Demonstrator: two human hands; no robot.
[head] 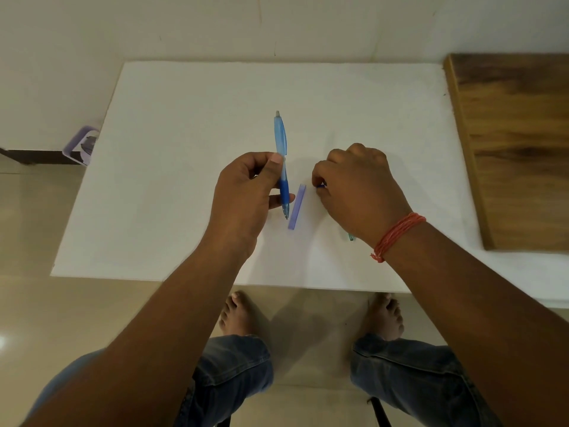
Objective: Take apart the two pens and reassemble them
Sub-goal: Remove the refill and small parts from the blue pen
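Note:
My left hand (pixel 246 192) holds a blue click pen (pixel 280 140) between thumb and fingers, its tip pointing toward me and its button end away. Just right of it a purple pen cap (pixel 297 207) lies flat on the white table (pixel 184 149). My right hand (pixel 354 183) hovers low over the table with fingers curled down, pinching a small dark blue piece (pixel 320 186) that barely shows at the fingertips. A teal pen tip (pixel 351 237) pokes out from under my right wrist; the rest of that pen is hidden.
A wooden board (pixel 517 143) lies along the table's right side. A small purple box (pixel 80 144) sits on the floor left of the table. My knees and bare feet (pixel 240 312) are under the near edge.

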